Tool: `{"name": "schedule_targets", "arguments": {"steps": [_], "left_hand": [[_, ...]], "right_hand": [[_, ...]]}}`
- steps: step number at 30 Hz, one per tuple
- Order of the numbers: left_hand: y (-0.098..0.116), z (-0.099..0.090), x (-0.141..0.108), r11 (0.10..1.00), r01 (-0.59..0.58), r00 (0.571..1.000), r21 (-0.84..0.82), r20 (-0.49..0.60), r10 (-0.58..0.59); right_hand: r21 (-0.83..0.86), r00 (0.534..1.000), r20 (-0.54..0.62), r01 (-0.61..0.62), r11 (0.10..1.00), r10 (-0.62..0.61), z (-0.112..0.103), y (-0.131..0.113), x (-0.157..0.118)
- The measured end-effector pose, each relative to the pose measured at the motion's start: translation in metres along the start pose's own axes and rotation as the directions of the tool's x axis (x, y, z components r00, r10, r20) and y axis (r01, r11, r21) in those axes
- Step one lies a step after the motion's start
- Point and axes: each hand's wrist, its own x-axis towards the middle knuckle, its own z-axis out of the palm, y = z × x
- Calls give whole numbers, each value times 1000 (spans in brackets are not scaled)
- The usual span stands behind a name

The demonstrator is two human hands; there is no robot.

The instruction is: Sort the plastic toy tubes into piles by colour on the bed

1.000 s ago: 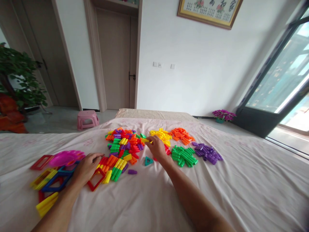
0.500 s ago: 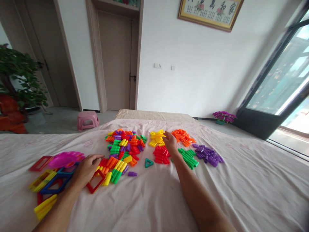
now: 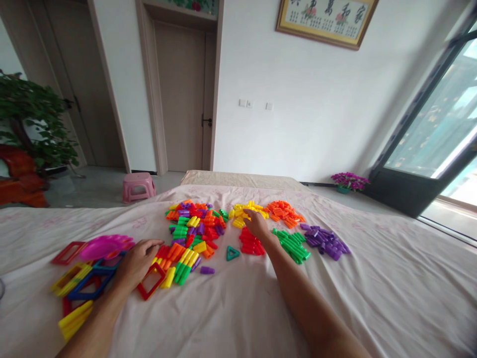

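Observation:
My right hand [image 3: 257, 224] hovers where the pile of yellow plastic building pieces [image 3: 252, 207] meets the red pile [image 3: 250, 242]. Its fingers point left, a little apart, and I see nothing in them. My left hand [image 3: 139, 259] is at the left edge of a mixed heap of coloured pieces [image 3: 194, 223], fingers loosely bent and apart, holding nothing visible. Just right of that wrist lies a red square frame [image 3: 161, 272]. Sorted piles of orange [image 3: 285, 213], green [image 3: 292, 244] and purple pieces [image 3: 326, 241] lie around my right forearm.
A teal triangle [image 3: 232, 253] and one purple piece [image 3: 207, 270] lie on the pale cloth [image 3: 238, 313]. Left of my left hand are a pink plastic dish [image 3: 104, 246], a blue frame [image 3: 89, 284] and yellow frames [image 3: 70, 279]. A pink stool [image 3: 139, 187] stands beyond.
My right hand has moved left and slightly nearer, from the yellow pile's right side to its front. My left hand has stayed nearly in place. The view has shifted slightly.

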Motion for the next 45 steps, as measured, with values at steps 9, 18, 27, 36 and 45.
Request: {"name": "schedule_targets", "arguments": {"steps": [9,18,27,36,45], "left_hand": [[0,1,0,1000,-1,1000,-6,-8,1],[3,-1,-1,1000,12,1000,-6,7,-12],[-5,2,1,1000,12,1000,-26,7,-12],[-6,2,2,1000,11,1000,-11,22,-11],[-1,1,1,999,38,999,-8,21,-38]], "right_hand": [[-8,999,-53,7,1000,-7,-9,-6,9],[209,819,155,519,828,-553,14,-100,-44],[72,732,246,640,765,-636,13,-123,-60],[43,698,223,691,722,-681,33,-126,-69],[129,762,156,615,778,-628,30,-122,-72]]}}
